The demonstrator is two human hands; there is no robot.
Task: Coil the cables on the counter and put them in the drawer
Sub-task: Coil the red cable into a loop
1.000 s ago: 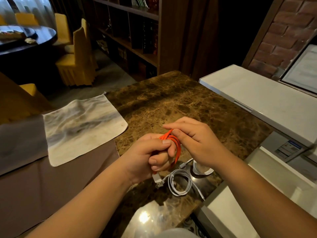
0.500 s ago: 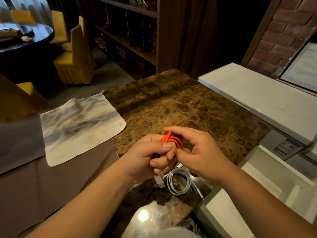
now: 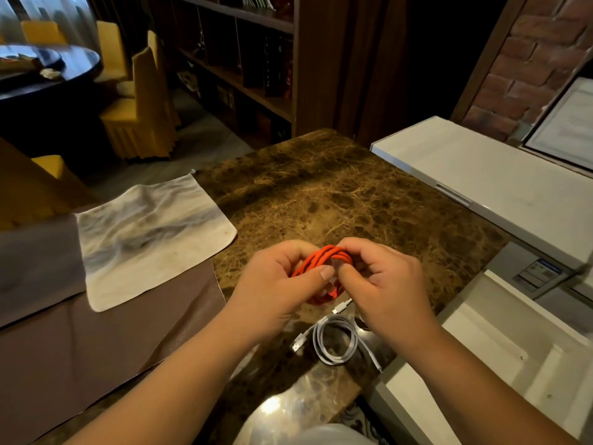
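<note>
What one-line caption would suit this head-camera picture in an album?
Both hands, left and right, grip an orange cable coil above a marble counter; a white cable lies coiled below.

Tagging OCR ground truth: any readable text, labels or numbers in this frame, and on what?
None readable.
Sticker on the grey panel at right: print too small and blurred.
Framed sheet at the brick wall: too faint.
Book spines on the shelf: too dark.

Two cables: one orange cable [image 3: 324, 256], one white cable [image 3: 335, 343]; one cloth [image 3: 150, 232].
</note>
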